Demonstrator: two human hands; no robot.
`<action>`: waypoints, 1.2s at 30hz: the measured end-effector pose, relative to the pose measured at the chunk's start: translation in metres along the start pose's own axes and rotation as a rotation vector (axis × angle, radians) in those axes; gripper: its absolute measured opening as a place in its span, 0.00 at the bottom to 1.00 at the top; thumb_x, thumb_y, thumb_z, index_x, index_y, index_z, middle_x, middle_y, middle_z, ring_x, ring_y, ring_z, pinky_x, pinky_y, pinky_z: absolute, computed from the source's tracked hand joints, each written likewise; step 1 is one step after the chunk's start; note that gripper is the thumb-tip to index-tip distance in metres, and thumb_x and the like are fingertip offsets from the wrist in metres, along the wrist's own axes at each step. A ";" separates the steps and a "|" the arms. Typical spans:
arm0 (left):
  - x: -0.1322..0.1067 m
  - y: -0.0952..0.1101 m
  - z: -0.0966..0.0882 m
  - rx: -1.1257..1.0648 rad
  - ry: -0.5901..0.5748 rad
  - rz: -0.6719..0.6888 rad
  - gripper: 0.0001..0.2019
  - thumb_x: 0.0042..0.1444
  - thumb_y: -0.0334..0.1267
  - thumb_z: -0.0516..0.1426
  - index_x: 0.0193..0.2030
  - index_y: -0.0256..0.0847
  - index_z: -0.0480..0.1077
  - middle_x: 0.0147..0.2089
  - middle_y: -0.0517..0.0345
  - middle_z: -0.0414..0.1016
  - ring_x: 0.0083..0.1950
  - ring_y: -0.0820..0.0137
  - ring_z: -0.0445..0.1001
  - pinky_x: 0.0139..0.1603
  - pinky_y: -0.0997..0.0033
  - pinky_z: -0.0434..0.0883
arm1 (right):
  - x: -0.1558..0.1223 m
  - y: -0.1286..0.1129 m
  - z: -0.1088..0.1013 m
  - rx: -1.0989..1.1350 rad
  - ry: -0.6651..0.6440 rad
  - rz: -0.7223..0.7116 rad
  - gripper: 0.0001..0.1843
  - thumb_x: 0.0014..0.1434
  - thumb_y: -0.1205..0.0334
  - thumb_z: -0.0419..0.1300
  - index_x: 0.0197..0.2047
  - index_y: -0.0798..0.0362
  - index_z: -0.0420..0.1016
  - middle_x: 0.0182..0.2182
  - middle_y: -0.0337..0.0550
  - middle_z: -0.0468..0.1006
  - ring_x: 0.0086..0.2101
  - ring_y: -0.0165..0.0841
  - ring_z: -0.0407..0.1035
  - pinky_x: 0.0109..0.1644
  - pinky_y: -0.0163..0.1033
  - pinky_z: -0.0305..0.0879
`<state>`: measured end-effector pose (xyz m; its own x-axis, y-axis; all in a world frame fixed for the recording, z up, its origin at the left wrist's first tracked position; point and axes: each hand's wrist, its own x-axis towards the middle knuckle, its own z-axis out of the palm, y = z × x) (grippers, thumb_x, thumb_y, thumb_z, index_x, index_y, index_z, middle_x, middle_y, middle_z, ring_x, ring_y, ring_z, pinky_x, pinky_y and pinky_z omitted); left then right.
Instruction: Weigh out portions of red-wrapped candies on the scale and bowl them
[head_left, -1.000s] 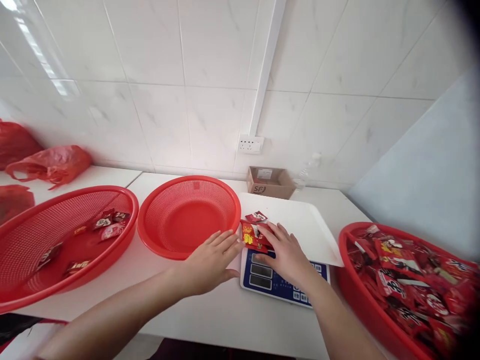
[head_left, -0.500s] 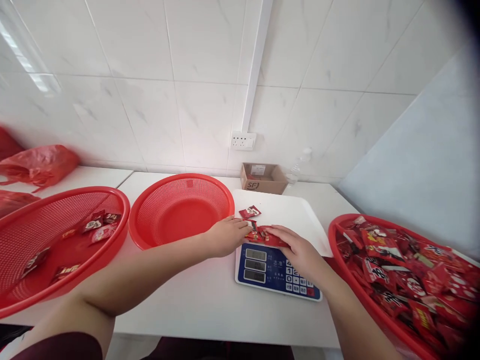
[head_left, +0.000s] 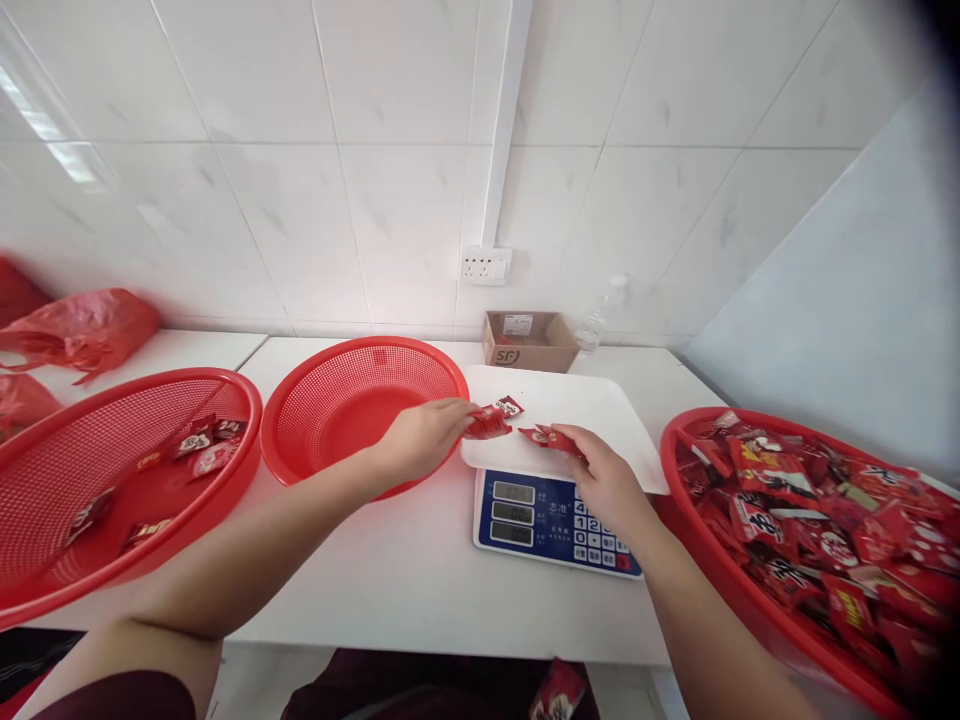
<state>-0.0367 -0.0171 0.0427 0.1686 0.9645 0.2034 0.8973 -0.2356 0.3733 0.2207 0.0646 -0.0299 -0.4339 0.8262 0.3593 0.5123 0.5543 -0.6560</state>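
Note:
My left hand (head_left: 424,438) is closed on a small red snack packet (head_left: 487,423) over the left edge of the scale's white tray. In my right hand (head_left: 606,478), pinched between thumb and fingers, is another red packet (head_left: 541,437), held above the tray's front part. One more dark red packet (head_left: 509,406) lies on the white tray (head_left: 585,395), just beyond my left fingertips. The digital scale (head_left: 551,515) has a blue panel with three displays and a keypad, facing me. Below the table's front edge, a red packet (head_left: 557,690) shows against my dark clothing.
A red mesh basket (head_left: 300,440) stands left of the scale. Farther left, another red basket (head_left: 251,420) holds several packets. The right-hand basket (head_left: 679,470) is heaped with red packets. Behind the scale are a cardboard box (head_left: 531,357) and a clear bottle (head_left: 600,318). Red bags (head_left: 82,325) sit far left.
Both hands have lifted and moved apart from the tray's front edge, each now with a red packet. The scale's panel is less covered. A packet has appeared below the table edge.

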 end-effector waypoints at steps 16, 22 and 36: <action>-0.097 0.039 0.014 0.020 0.094 0.536 0.15 0.64 0.34 0.50 0.56 0.43 0.67 0.60 0.51 0.69 0.65 0.63 0.62 0.65 0.55 0.59 | -0.042 -0.045 0.002 0.398 0.134 0.200 0.20 0.59 0.53 0.57 0.54 0.47 0.67 0.48 0.45 0.74 0.43 0.40 0.72 0.43 0.47 0.73; -0.079 0.027 0.013 -0.258 0.102 0.114 0.26 0.61 0.45 0.55 0.64 0.44 0.55 0.63 0.47 0.64 0.63 0.60 0.64 0.58 0.59 0.69 | -0.040 -0.088 0.023 0.576 -0.044 0.183 0.19 0.59 0.51 0.56 0.52 0.48 0.66 0.42 0.44 0.77 0.36 0.37 0.73 0.42 0.47 0.72; -0.064 -0.021 -0.021 -0.392 0.328 -0.414 0.12 0.56 0.45 0.55 0.42 0.41 0.70 0.36 0.58 0.78 0.38 0.66 0.76 0.40 0.67 0.72 | 0.013 -0.112 0.064 0.567 -0.159 -0.012 0.24 0.62 0.55 0.54 0.60 0.48 0.57 0.55 0.50 0.68 0.44 0.36 0.71 0.49 0.47 0.69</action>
<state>-0.0754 -0.0764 0.0407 -0.3470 0.9131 0.2143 0.6358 0.0610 0.7694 0.1099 0.0063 0.0056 -0.5652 0.7707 0.2941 0.0488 0.3872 -0.9207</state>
